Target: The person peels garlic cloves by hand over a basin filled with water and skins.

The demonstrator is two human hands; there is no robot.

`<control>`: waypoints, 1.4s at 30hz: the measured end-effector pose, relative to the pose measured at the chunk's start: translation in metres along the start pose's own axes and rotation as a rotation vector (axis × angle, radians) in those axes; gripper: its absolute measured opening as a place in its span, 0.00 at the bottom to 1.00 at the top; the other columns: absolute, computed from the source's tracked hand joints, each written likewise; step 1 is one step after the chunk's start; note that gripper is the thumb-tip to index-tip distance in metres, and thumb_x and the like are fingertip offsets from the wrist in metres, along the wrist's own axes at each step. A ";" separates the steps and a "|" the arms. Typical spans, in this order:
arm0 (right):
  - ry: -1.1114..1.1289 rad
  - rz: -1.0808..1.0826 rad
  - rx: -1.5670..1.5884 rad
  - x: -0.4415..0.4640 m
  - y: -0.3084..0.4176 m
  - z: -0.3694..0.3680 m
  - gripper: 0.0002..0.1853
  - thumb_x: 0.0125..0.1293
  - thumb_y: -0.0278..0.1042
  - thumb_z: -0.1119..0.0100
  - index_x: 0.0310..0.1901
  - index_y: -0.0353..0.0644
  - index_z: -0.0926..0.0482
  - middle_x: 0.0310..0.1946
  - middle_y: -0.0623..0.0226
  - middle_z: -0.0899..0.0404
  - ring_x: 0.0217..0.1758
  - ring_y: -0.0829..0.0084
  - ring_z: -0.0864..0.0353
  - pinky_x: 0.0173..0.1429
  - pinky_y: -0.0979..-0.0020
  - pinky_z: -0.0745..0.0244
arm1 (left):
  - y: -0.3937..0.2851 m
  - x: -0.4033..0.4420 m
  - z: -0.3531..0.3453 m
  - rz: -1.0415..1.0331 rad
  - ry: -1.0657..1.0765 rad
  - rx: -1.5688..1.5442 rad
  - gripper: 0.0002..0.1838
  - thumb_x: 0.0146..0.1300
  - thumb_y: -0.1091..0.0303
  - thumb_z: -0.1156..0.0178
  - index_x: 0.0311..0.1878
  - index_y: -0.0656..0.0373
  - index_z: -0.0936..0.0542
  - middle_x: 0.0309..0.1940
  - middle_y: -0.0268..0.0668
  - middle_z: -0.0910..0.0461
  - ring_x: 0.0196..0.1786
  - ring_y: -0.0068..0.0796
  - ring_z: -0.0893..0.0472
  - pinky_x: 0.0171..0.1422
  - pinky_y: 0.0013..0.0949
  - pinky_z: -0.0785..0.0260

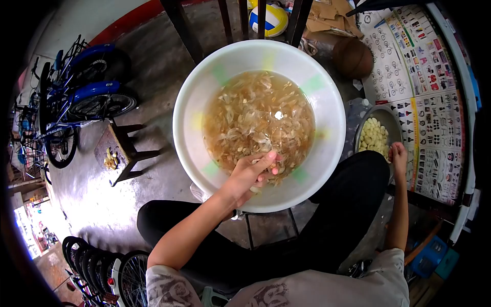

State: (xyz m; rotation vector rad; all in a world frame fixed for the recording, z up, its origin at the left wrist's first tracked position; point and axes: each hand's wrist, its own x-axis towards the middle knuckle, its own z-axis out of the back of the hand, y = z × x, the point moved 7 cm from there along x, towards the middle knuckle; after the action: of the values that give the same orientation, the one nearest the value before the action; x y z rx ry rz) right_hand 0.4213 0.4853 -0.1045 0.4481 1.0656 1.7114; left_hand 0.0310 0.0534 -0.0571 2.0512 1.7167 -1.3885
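Observation:
A large white plastic basin (pixel 189 110) stands in front of me between my knees. Brownish water in it is covered with loose garlic skins (pixel 255 112). Over the near side of the basin, my left hand (pixel 254 171) is curled closed, thumb on top, around pale garlic cloves that show only partly. To the right, my right hand (pixel 398 154) is at the near rim of a metal bowl (pixel 393 122), fingers pinched together. Whatever those fingers hold, if anything, is hidden. Peeled garlic cloves (pixel 374 137) are heaped in this bowl.
Left of the basin is a small wooden stool (pixel 125 151) with pale pieces on it. Several bicycles (pixel 97 97) line the left side. Dark chair slats (pixel 243 20), a volleyball (pixel 269 20) and a brown ball (pixel 353 58) are beyond the basin. A printed poster sheet (pixel 417 102) lies right.

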 end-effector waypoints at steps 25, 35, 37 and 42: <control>0.522 0.786 0.030 -0.134 0.362 -0.324 0.10 0.63 0.22 0.35 0.46 0.37 0.16 0.32 0.64 0.19 0.30 0.74 0.20 0.35 0.75 0.26 | -0.052 -0.009 0.009 -0.310 -0.043 -0.023 0.13 0.78 0.61 0.51 0.53 0.60 0.25 0.41 0.33 0.20 0.22 0.08 0.42 0.23 0.15 0.51; 0.546 0.740 0.228 -0.131 0.346 -0.343 0.07 0.58 0.16 0.36 0.39 0.34 0.16 0.35 0.62 0.16 0.35 0.69 0.14 0.38 0.73 0.21 | -0.066 -0.015 0.022 -0.392 -0.287 0.279 0.16 0.73 0.55 0.42 0.46 0.59 0.15 0.28 0.30 0.17 0.21 0.12 0.35 0.24 0.18 0.43; 0.497 0.891 0.149 -0.135 0.351 -0.341 0.08 0.56 0.16 0.36 0.38 0.35 0.16 0.34 0.64 0.16 0.34 0.68 0.15 0.37 0.72 0.21 | -0.070 -0.017 0.024 -0.412 -0.320 0.352 0.16 0.73 0.55 0.41 0.46 0.60 0.14 0.28 0.30 0.17 0.21 0.12 0.34 0.24 0.18 0.42; 0.370 1.128 -0.022 -0.149 0.353 -0.344 0.11 0.53 0.16 0.36 0.38 0.39 0.17 0.31 0.68 0.19 0.31 0.66 0.17 0.35 0.69 0.22 | -0.076 -0.019 0.030 -0.419 -0.388 0.494 0.18 0.72 0.55 0.39 0.43 0.62 0.13 0.24 0.30 0.18 0.18 0.12 0.33 0.21 0.20 0.42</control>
State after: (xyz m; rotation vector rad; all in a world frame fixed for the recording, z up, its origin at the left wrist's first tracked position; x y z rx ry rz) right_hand 0.0347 0.1721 0.0287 0.8333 1.1201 2.8776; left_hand -0.0474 0.0483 -0.0276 1.4793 1.8165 -2.3572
